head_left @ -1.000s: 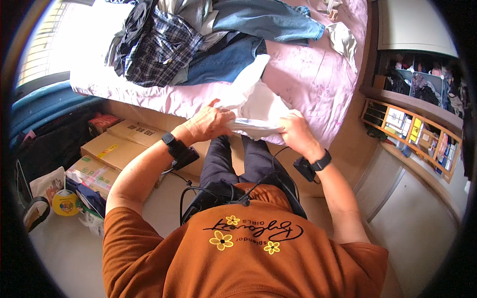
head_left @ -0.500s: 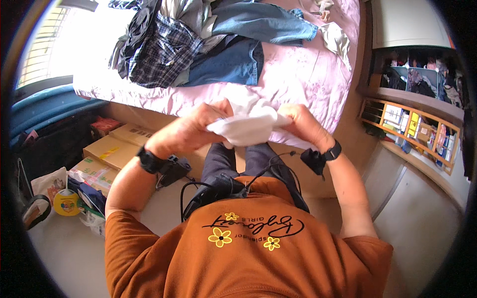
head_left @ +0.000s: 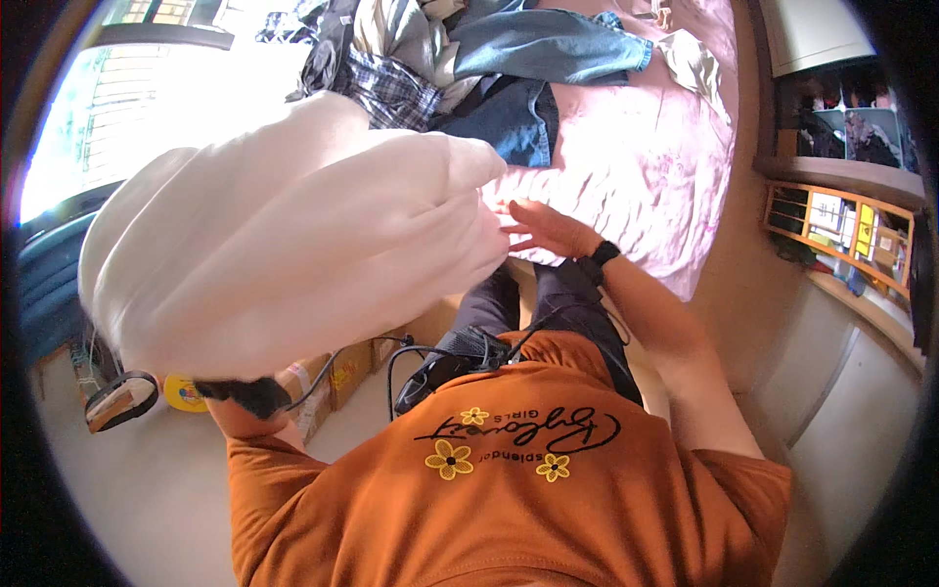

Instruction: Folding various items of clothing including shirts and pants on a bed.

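A large white cloth (head_left: 293,235), its kind not clear, billows out across the left of the view and stands higher than the bed's edge. My left forearm runs up beneath it, and the cloth covers that hand entirely, so its fingers are hidden. Beside the cloth's right end is my right hand (head_left: 553,229), its fingers apart and stretched toward the fabric. The fingertips are at or very close to the cloth; whether they touch it I cannot tell.
Ahead is a bed with a pink sheet (head_left: 636,176). On it lie blue denim clothes (head_left: 533,44), a dark plaid shirt (head_left: 391,93) and a pale garment (head_left: 693,68). Cardboard boxes (head_left: 352,372) stand on the floor at left. Shelves with an orange rack (head_left: 831,225) line the right.
The white cloth was bunched between both hands; now it is spread out and swung to the left. My left hand has gone behind it, while my right hand's fingers have opened.
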`<control>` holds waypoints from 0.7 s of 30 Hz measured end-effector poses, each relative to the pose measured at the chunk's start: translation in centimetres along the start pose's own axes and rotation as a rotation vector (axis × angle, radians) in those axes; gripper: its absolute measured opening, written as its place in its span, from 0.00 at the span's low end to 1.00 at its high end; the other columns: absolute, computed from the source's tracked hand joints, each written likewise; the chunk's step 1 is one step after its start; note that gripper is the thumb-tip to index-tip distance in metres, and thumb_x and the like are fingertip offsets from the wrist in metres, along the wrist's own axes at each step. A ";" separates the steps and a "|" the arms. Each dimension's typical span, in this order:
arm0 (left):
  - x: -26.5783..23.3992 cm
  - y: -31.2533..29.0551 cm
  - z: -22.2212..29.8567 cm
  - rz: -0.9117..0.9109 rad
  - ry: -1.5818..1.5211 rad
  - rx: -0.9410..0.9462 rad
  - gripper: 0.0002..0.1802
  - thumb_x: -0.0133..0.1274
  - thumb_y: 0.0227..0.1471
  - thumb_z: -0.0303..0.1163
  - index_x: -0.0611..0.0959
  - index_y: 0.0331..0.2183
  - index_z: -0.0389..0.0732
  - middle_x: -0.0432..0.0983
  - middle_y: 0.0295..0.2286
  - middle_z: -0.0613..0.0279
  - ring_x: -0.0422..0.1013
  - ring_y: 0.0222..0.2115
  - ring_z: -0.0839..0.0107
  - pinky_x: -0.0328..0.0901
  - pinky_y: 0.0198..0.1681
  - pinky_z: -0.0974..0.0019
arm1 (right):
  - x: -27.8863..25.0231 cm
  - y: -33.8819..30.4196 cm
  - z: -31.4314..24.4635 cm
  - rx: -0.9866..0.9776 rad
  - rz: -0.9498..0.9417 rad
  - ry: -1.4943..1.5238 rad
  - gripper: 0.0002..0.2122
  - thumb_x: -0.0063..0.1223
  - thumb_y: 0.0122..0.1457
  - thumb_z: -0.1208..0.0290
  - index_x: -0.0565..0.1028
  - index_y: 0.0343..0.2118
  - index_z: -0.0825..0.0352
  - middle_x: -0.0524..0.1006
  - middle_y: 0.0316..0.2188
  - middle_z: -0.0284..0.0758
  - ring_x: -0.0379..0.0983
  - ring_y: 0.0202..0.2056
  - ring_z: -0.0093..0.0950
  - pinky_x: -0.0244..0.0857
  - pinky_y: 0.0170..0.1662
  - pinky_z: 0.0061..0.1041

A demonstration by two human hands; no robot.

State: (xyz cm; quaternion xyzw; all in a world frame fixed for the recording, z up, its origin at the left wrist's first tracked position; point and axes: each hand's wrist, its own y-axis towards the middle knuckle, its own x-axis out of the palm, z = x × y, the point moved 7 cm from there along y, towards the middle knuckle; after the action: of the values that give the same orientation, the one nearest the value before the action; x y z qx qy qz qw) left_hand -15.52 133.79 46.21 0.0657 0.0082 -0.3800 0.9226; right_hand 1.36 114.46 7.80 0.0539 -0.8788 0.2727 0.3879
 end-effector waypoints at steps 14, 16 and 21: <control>-8.1 2.8 4.4 0.416 0.282 0.169 0.27 0.55 0.54 0.28 0.68 0.54 0.34 0.72 0.48 0.53 0.72 0.45 0.64 0.68 0.50 0.62 | 1.0 -0.9 -3.1 -0.224 0.139 0.267 0.21 0.54 0.60 0.64 0.69 0.52 0.73 0.75 0.47 0.36 0.72 0.46 0.25 0.64 0.53 0.29; -9.4 3.5 3.2 0.468 0.287 0.122 0.27 0.55 0.54 0.28 0.68 0.54 0.34 0.72 0.47 0.54 0.72 0.45 0.66 0.68 0.50 0.63 | -1.4 -3.7 -5.6 -0.401 0.314 0.189 0.21 0.56 0.59 0.68 0.69 0.52 0.74 0.75 0.46 0.37 0.72 0.46 0.25 0.64 0.53 0.26; -9.7 5.3 -4.0 0.366 0.080 -0.160 0.23 0.56 0.55 0.29 0.70 0.51 0.35 0.73 0.44 0.57 0.73 0.43 0.69 0.70 0.46 0.65 | -7.2 -11.8 -10.4 -0.612 0.708 0.051 0.13 0.57 0.56 0.68 0.73 0.41 0.70 0.75 0.34 0.31 0.71 0.35 0.20 0.65 0.42 0.20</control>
State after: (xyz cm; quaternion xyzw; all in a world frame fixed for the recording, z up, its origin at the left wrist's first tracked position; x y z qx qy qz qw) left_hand -18.52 144.81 43.43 0.0077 0.0629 -0.2011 0.9775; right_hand 16.77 109.05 13.52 -0.3728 -0.8734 0.1178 0.2904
